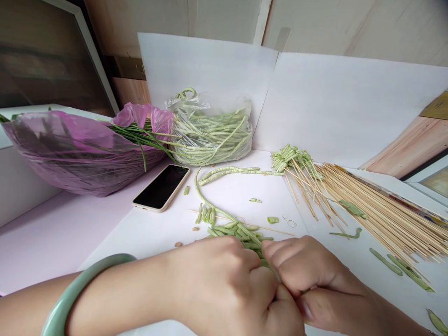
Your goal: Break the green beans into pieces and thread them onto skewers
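Observation:
My left hand (227, 284), with a green bangle (87, 284) on its wrist, is closed, and its knuckles press against my right hand (315, 275), which is closed too. A long green bean (214, 205) curves across the paper and runs in between my fingers; the gripped part is hidden. Just beyond my hands lies a pile of short bean pieces (250, 233). A thin wooden skewer (269, 228) rests behind the pile, with several bean pieces (206, 214) threaded near its left end.
Behind are a clear bag of long beans (213, 135), a purple bag of greens (80, 154) and a phone (161, 187). At right are a bundle of filled skewers (290, 158), many bare skewers (381, 205) and loose bean bits (385, 261). White boards (350, 107) stand behind.

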